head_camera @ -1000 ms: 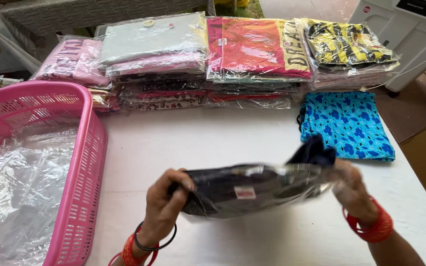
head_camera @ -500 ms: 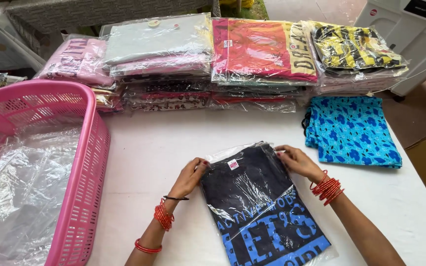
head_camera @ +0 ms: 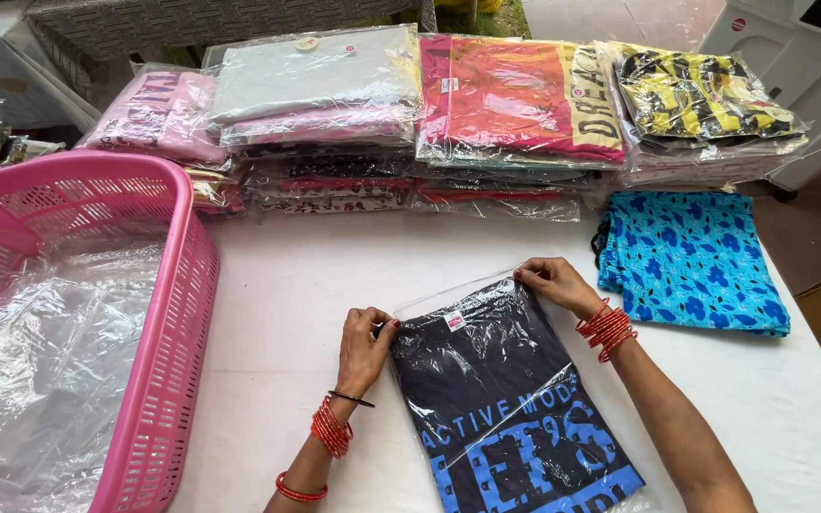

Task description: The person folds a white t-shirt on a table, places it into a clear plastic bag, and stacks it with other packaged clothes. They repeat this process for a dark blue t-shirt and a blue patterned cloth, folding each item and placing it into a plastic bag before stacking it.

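Observation:
A folded dark navy T-shirt with a blue print lies in a clear plastic bag [head_camera: 505, 399] flat on the white table [head_camera: 287, 285]. My left hand [head_camera: 365, 344] pinches the bag's open flap at its top left corner. At the top right corner, my right hand [head_camera: 551, 283] pinches the same flap. Both wrists wear red bangles.
A pink plastic basket [head_camera: 168, 313] holding empty clear bags stands at the left. Stacks of bagged folded garments [head_camera: 429, 114] line the table's far side. A folded blue floral garment [head_camera: 691, 256] lies unbagged at the right, near the table's edge.
A second ago both hands held the bagged shirt up off the table. It now lies flat, and both hands have shifted to the top corners of the bag's flap.

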